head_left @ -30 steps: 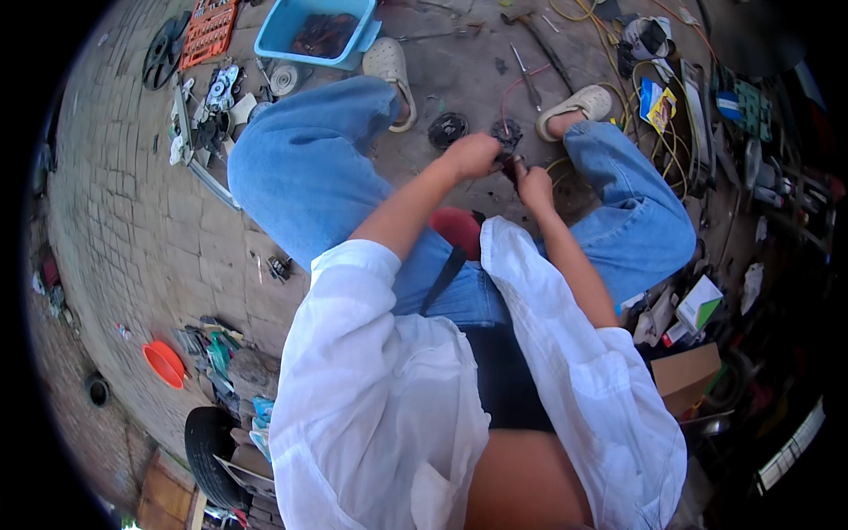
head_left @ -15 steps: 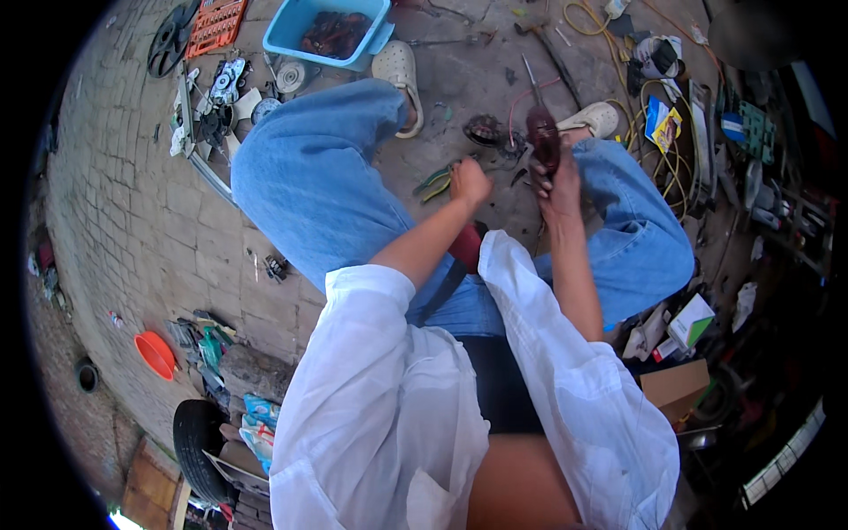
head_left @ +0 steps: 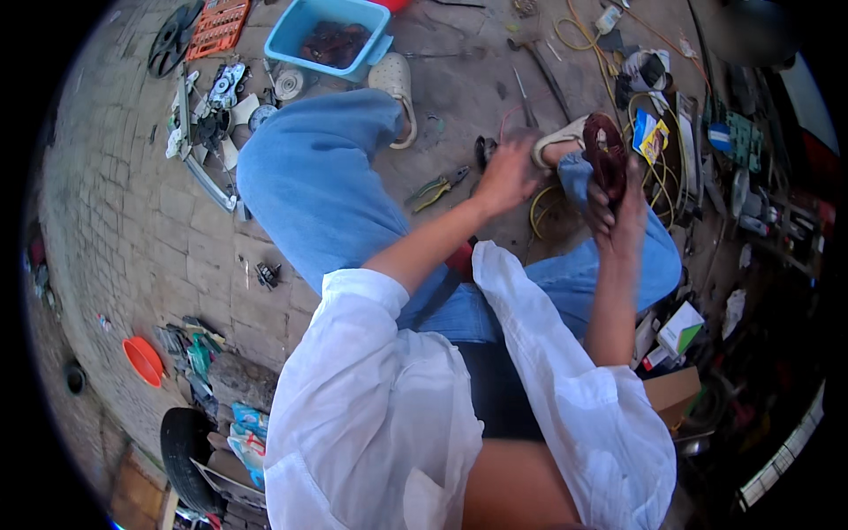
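Right hand (head_left: 622, 205): fingers curled around dark-red part (head_left: 605, 152) | left hand (head_left: 510, 174): blurred, finger spread unclear; pliers (head_left: 437, 187) just left | light-blue plastic tub (head_left: 296, 21), ahead-left of both hands: dark reddish-brown pieces (head_left: 336, 44) inside

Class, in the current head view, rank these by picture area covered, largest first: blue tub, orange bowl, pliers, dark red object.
1. Blue tub
2. Dark red object, though held in the right hand, possibly nearer the camera
3. Orange bowl
4. Pliers
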`<state>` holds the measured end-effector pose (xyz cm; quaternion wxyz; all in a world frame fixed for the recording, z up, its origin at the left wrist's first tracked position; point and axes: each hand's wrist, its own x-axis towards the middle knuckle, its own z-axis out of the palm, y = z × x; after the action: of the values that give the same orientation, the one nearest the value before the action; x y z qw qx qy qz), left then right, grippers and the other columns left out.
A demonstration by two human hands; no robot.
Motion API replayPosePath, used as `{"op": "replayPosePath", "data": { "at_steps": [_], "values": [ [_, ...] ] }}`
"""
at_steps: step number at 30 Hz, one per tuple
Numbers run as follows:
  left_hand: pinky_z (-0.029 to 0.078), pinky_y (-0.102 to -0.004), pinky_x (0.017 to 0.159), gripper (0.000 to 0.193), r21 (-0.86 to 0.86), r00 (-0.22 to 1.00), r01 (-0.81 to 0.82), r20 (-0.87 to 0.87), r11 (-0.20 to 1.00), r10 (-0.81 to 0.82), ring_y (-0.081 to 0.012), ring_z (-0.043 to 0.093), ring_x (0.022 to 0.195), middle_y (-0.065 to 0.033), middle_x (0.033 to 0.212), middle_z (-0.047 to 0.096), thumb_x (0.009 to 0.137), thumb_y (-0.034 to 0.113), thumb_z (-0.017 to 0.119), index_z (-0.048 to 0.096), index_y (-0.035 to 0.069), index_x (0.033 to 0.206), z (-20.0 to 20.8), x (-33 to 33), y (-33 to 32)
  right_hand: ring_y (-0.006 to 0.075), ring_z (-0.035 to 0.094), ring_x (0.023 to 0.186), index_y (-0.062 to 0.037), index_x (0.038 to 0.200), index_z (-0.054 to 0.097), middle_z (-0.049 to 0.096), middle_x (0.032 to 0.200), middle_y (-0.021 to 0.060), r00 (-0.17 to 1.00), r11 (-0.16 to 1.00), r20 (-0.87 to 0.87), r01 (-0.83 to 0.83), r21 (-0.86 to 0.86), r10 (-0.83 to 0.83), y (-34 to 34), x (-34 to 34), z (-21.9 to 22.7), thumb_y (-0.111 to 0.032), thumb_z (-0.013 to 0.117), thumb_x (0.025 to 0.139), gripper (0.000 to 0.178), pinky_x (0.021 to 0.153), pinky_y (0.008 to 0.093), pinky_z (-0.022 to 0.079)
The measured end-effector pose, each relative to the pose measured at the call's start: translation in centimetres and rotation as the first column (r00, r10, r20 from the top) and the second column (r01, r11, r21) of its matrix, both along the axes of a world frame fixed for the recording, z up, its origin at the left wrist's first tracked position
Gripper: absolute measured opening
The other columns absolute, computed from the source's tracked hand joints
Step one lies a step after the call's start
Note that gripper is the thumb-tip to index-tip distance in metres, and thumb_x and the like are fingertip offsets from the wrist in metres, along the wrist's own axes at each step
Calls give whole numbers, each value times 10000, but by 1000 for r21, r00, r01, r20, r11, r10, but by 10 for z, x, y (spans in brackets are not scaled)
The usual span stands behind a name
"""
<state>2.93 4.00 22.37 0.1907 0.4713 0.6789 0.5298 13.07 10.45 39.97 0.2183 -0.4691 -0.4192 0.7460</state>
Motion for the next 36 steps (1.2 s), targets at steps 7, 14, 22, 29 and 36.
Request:
{"op": "replayPosePath", "data": {
  "at_steps": [7,14,22,29,36],
  "values": [
    [452,-300,781,283,202,783,448,382,871,-491,-248,615,855,-129,891,649,897,231,532,581,-12,1036,33,11,8,16,277,292,-11,1196,413,365,526,-22,871,985,-465,103,-138,-156,19,25,54,-399,435,935,468,241,139,245],
    [419,-221,611,262,297,574,462,619,836,-537,-44,494,681,21,746,589,866,276,607,649,27,935,81,-52,21,12,337,337,112,1176,402,407,579,3,640,971,-738,52,-233,-211,40,47,100,-241,458,937,430,256,136,251],
    [411,-254,606,294,285,791,529,176,800,-586,-86,489,648,-13,702,597,832,305,621,674,25,903,199,-82,63,27,321,322,60,1034,441,389,548,5,479,997,-875,31,-65,-72,40,66,167,-98,400,938,188,262,146,251],
    [352,-243,545,280,297,725,665,-36,685,-688,-58,438,594,31,608,520,872,289,577,650,59,730,300,-110,101,18,338,306,51,1064,435,433,539,-18,513,969,-837,41,245,190,29,90,200,-181,398,957,258,264,149,244],
    [346,-243,532,262,-63,634,770,-40,635,-773,-62,421,580,34,601,518,855,303,602,654,63,765,242,-126,112,192,582,787,27,1222,402,574,979,141,998,929,-38,-23,369,40,4,122,111,-418,608,804,645,653,273,468]
  ]
}}
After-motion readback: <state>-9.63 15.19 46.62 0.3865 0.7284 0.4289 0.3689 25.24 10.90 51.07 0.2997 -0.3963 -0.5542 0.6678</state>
